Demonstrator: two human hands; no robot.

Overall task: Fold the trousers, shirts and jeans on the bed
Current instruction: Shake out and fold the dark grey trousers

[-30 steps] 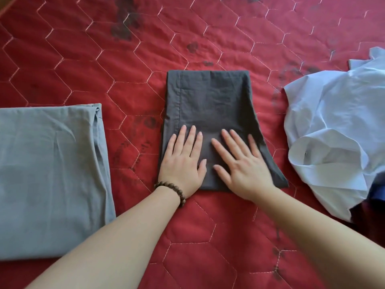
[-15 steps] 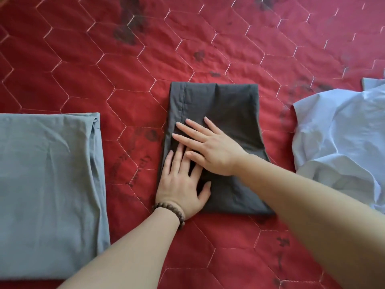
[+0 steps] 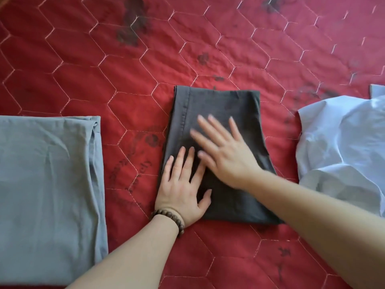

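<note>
I see the dark grey trousers [image 3: 216,113] folded into a compact rectangle in the middle of the bed [image 3: 83,59], which is covered by a red quilt stitched in hexagons. Both of my hands lie directly on top of this folded garment.

Left hand [image 3: 183,188]: flat, palm down, fingers straight and slightly spread, resting on the near left part of the trousers. It grips nothing. The thumb points toward the centre of the fabric. A brown bead bracelet [image 3: 169,219] sits on the wrist, which lies at the near left corner of the garment.

Right hand [image 3: 225,155]: flat, palm down, fingers straight and fanned out, pressed against the middle of the trousers. It also grips nothing. Its outline is slightly blurred. Its thumb side lies over the left hand's fingertips, touching or just above them; I cannot tell which.

Arm pose: the left forearm enters from the lower edge and runs up to the trousers. The right forearm enters from the lower right and crosses diagonally over the near right corner of the garment.

A folded blue-grey garment [image 3: 45,184] lies flat on the bed to the left, well apart from the trousers. A crumpled light blue shirt [image 3: 341,147] lies to the right, near the trousers but not touching them.
</note>
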